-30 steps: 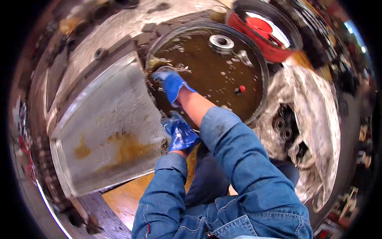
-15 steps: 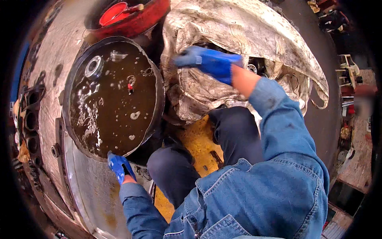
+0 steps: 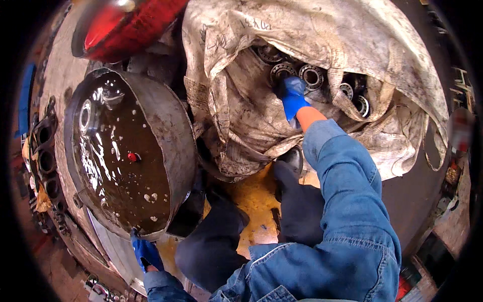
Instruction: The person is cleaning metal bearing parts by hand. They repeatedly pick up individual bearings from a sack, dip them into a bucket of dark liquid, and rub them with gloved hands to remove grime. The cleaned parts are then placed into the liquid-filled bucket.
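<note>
My right hand [image 3: 293, 98], in a blue glove, reaches into the opening of a dirty white fabric sack [image 3: 241, 95]. It covers the near edge of a dark metal ball bearing [image 3: 282, 72]; its fingertips are hidden, so a hold cannot be made out. Right beside it is another bearing [image 3: 312, 76]. At the near rim of a round metal tub [image 3: 173, 146], my blue-gloved left hand [image 3: 146, 253] is closed on the edge. Brown liquid [image 3: 118, 186] with bubbles lies in the tub, along with a bearing ring [image 3: 85, 115] and a small red object [image 3: 133, 157].
More bearings [image 3: 361, 104] lie deeper right in the sack, partly behind its straps [image 3: 342, 95]. A red basin [image 3: 136, 30] stands beyond the tub. To the left is a dark metal part with a row of round holes [image 3: 46, 161]. Yellow flooring [image 3: 251, 201] shows between my legs.
My right hand has gone from above the sack's left side down into its opening, onto a bearing. The view has shifted toward the sack. My left hand stays at the tub's rim.
</note>
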Demonstrator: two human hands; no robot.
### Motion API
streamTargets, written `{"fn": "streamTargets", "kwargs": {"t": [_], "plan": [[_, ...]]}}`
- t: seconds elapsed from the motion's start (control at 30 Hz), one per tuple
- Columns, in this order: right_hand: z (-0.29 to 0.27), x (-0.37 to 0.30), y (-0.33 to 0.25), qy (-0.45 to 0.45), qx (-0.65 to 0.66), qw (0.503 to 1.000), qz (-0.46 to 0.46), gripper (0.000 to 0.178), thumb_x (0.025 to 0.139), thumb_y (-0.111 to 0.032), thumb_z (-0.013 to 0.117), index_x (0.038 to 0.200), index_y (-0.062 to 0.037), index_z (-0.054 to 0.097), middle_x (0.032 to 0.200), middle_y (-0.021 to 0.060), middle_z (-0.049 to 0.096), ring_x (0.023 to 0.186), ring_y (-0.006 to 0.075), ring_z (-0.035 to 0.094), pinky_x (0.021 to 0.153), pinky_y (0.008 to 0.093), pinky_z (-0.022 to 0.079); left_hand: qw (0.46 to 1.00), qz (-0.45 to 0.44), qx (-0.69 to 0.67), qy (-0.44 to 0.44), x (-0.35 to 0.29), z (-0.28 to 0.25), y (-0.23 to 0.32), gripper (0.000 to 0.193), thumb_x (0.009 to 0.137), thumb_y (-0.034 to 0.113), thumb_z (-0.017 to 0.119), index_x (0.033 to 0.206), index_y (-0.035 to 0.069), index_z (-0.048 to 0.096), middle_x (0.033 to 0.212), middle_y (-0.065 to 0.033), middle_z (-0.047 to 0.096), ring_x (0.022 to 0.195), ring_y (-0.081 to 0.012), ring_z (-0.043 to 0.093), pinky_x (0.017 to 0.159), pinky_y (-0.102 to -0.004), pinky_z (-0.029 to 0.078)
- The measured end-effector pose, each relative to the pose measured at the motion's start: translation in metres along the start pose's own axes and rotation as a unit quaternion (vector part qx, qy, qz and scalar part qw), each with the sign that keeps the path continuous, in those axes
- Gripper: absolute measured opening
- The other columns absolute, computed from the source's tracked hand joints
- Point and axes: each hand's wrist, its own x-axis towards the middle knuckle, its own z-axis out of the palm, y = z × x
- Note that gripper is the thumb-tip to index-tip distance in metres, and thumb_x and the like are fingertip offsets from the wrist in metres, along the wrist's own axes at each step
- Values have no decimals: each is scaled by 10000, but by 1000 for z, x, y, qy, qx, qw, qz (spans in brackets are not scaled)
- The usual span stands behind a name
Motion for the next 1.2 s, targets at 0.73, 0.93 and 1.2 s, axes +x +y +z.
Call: {"fn": "streamTargets", "kwargs": {"t": [0.73,0.93,1.2], "plan": [[-34,-62,-17,-111,447,883,-95,311,780,-334,747,953,-76,737,971,101,720,898,222,658,862,296,493,990,67,74,-103,12,16,-1,408,1030,320,430,1334,82,559,1215,-70,626,979,-193,579,829,-331,471],[-145,-145,-110,-267,531,778,-206,246,859,-294,686,926,-62,731,904,77,706,852,169,637,820,288,477,992,71,-45,-93,47,22,-23,432,1032,332,428,1348,66,555,1238,-86,623,1012,-214,585,864,-356,477],[-234,-289,-303,-365,585,649,-320,238,930,-259,601,873,-42,680,777,17,632,743,101,573,745,272,454,962,80,-247,-81,65,-2,-61,465,1035,347,424,1366,45,549,1269,-106,621,1057,-243,593,911,-389,486]]}}
